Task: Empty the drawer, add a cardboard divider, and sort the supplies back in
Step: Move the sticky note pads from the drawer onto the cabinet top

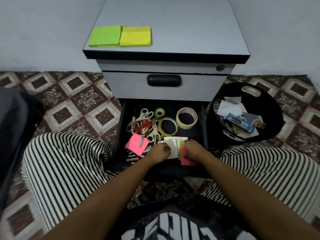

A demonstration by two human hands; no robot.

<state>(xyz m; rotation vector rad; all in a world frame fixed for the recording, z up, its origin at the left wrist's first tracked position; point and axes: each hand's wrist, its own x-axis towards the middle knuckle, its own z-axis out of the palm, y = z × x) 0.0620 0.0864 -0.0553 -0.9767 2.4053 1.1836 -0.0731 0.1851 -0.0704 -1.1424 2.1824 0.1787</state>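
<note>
Drawer (203, 122), centre frame, not yet emptied. Our right hand (193, 149) grips the pink and green note pads (188, 160), long edge toward us. Our left hand (158, 153) curls at the left edge of the white pad (171, 144); we cannot tell whether it grips. The cabinet top (173, 32) lies straight up the frame.

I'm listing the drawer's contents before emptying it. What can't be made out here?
Head view:
- Pens at drawer's front left: under the pink pad and left hand; count unclear.
- White papers: partly covered by both hands.
- Sticky notes in the right hand: its grip hides how many.
- Bin contents: jumbled, labels unreadable.
</note>
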